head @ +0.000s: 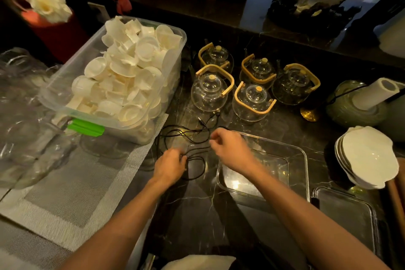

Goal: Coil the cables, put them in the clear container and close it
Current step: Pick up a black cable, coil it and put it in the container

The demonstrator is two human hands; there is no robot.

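A tea-service counter: glass teapots [208,92], stacked plates [368,158], dark marble countertop [197,215].

Fingers and cable ends lost in blur

The left hand [169,165] covers the stretch of black cable [192,138] it sits on, its fingertips smeared. The right hand [230,149] has blurred fingers too, so whether they pinch the cable can't be told. The cable plugs near the glass teapots [208,92] are too small to make out. The lid [348,217] runs off behind the right forearm.
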